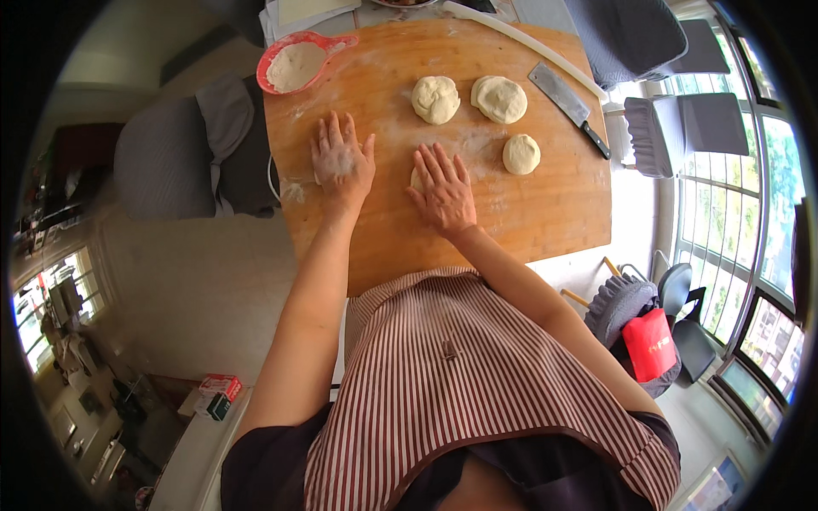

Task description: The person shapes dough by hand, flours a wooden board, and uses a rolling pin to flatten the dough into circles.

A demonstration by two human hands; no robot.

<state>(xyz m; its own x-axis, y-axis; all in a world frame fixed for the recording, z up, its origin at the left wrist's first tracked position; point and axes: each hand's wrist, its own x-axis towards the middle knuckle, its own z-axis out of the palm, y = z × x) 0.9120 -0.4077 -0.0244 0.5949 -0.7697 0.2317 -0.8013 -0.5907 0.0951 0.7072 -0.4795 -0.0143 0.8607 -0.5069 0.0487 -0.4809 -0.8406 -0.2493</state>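
My left hand [339,160], its back dusted with flour, is spread palm down at the left of the wooden board [383,236]; a small pale bit, probably dough, shows at its edge. My right hand [442,185] lies flat over a piece of dough [417,181] that is mostly hidden under the palm. Beyond it sit two larger dough pieces, one lumpy [435,100] and one flattish [499,99]. A smaller round dough ball [521,154] rests to the right of my right hand.
A red plastic scoop [263,70] with flour [295,66] stands at the board's far left corner. A cleaver [562,96] with a black handle lies at the right, beside a long whitish rod [524,45]. Grey-covered chairs [166,153] flank the table.
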